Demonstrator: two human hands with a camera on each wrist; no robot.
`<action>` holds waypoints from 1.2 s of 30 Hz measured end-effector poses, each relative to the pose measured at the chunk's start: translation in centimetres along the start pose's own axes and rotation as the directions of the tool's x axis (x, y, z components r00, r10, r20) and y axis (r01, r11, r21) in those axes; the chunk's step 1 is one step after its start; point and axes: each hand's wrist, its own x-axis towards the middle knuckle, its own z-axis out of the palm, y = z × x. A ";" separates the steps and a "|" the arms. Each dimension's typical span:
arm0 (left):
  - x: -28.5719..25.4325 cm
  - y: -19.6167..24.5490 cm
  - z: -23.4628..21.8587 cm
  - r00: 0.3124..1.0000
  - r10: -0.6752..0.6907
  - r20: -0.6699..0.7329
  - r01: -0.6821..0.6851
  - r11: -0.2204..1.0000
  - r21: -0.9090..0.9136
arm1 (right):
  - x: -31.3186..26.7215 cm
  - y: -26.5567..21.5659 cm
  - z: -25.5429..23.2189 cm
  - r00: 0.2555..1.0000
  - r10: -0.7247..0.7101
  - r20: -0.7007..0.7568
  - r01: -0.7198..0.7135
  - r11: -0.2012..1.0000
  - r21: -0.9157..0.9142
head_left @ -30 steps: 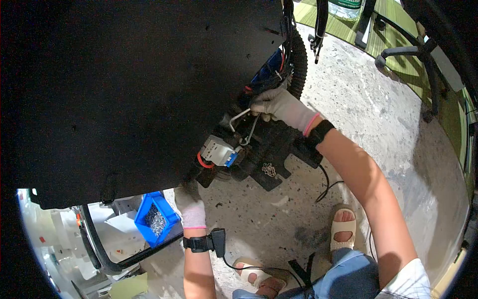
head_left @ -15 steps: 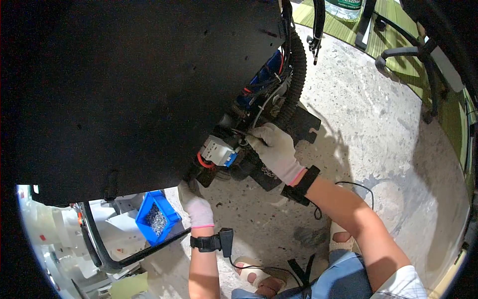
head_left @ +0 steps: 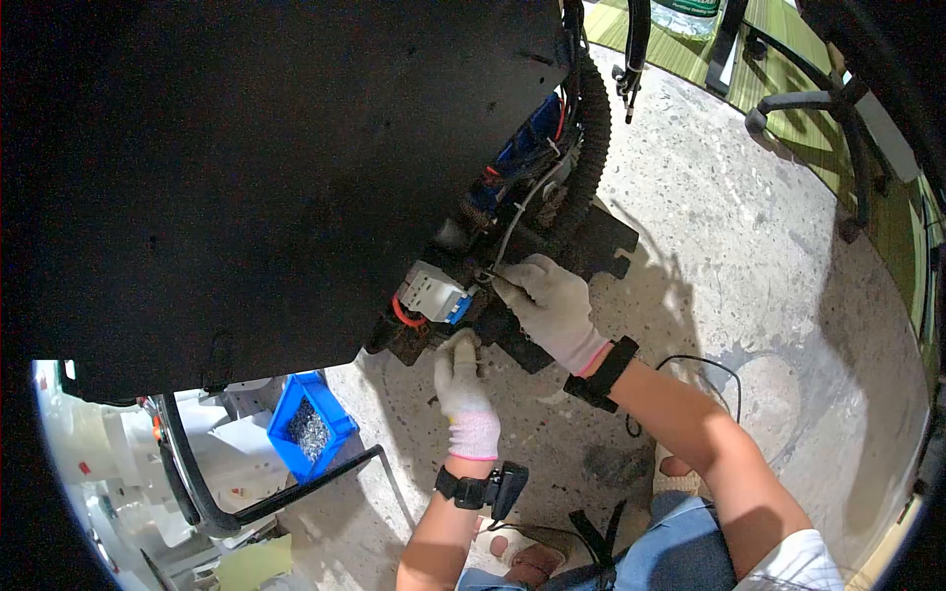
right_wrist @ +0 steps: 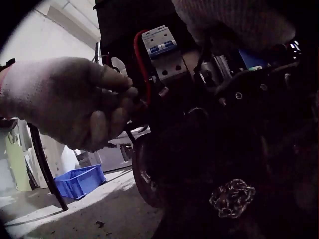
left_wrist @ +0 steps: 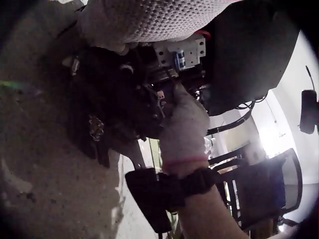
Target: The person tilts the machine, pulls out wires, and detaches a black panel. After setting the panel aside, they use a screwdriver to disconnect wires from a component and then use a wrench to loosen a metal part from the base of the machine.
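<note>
The gloved right hand [head_left: 554, 307] pinches a thin hex key [head_left: 489, 272] beside the grey breaker [head_left: 432, 292], at the edge of the black machine panel [head_left: 246, 197]. In the left wrist view the fingertips of that right hand [left_wrist: 187, 124] meet just below the breaker [left_wrist: 187, 55]. Below the breaker in the head view is the gloved left hand [head_left: 465, 394], its fingers near the black base. The right wrist view shows the left hand [right_wrist: 70, 102] with loosely bent fingers and nothing visible in them, left of the red cable [right_wrist: 142, 62].
A blue bin [head_left: 286, 430] of small metal parts stands at lower left beside a black frame bar [head_left: 305, 490]. Black corrugated hose [head_left: 591, 128] runs down the machine's right side. A small chain [right_wrist: 233, 198] lies on the dark base. A chair base [head_left: 803, 101] stands at upper right.
The right hand has come down from the wiring to beside the breaker with the hex key. The left hand has moved right, out from the panel's lower edge to below the breaker.
</note>
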 end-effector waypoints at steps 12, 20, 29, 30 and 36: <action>0.6 0.1 3.5 0.973 0.143 0.183 -0.151 0.988 0.035 | 0.2 -0.2 -0.7 0.987 0.087 0.133 -0.081 0.996 -0.046; 0.9 -0.3 3.6 0.974 0.097 0.207 -0.108 0.993 0.039 | 2.3 0.8 -1.9 0.973 -0.040 0.228 0.066 0.992 -0.104; 0.8 -0.6 3.2 0.980 0.051 0.190 -0.055 0.998 0.018 | 2.1 0.7 -2.3 0.928 -0.007 0.372 0.117 0.955 -0.274; 0.9 -0.7 3.1 0.981 0.056 0.185 -0.057 0.998 0.002 | 1.9 1.1 -2.2 0.932 -0.043 0.360 0.148 0.951 -0.271; 1.7 -0.9 2.0 0.983 -0.044 0.180 0.035 0.998 0.051 | 3.4 1.7 -2.7 0.923 -0.123 0.365 0.241 0.923 -0.300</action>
